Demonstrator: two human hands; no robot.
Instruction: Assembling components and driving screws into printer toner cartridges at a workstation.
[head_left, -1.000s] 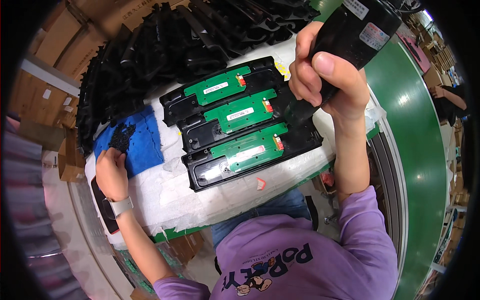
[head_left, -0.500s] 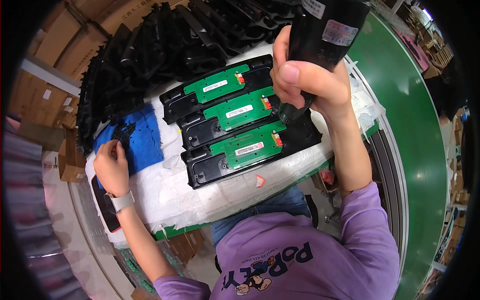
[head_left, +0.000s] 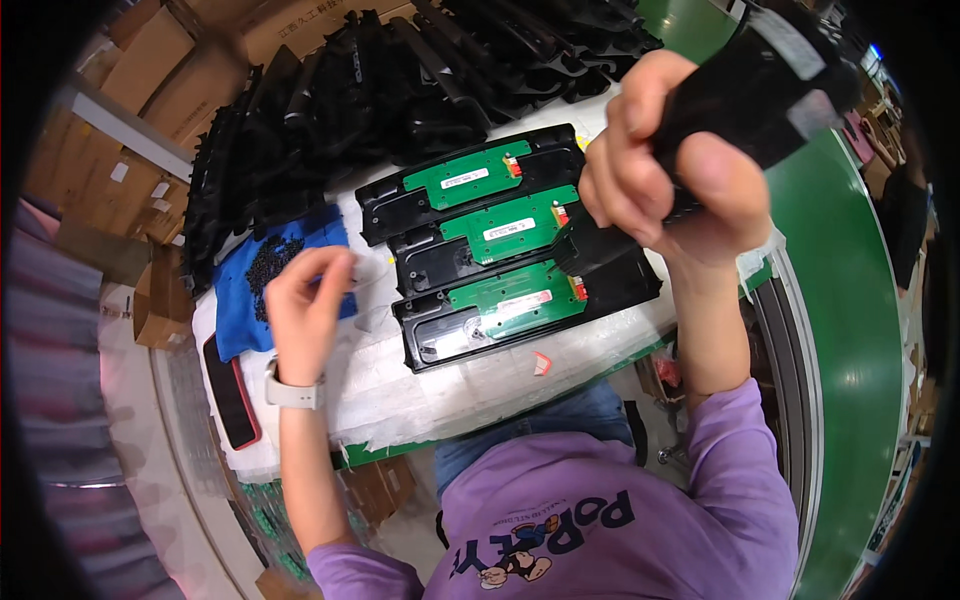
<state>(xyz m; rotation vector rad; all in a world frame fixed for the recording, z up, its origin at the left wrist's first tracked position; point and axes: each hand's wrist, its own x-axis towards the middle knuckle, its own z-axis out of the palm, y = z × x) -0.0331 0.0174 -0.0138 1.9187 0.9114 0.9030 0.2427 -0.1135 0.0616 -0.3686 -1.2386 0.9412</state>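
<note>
My right hand (head_left: 690, 190) is wrapped round a thick black electric screwdriver (head_left: 750, 110), raised and tilted. Its dark lower end slants down over the black panels, blurred, so the tip is hard to make out. My left hand (head_left: 312, 315) is pinched, thumb against fingers, beside a pile of small black screws (head_left: 268, 270) on a blue cloth (head_left: 235, 325). Anything between those fingertips is too small to see. Three long black panels (head_left: 620, 285) lie in a row, each bearing a green circuit board (head_left: 480, 245) with a white label and a red-yellow connector.
Many black plastic parts (head_left: 400, 90) are heaped along the table's far side. A phone with a red edge (head_left: 232, 400) lies at the left edge. A small orange-and-white scrap (head_left: 542, 363) sits before the panels. Cardboard boxes (head_left: 90, 190) stand left; a green surface (head_left: 840, 300) runs right.
My left hand has lifted off the screws and moved right, toward the panels. My right hand has shifted right with the screwdriver, which leans over more. The whole view has shifted slightly.
</note>
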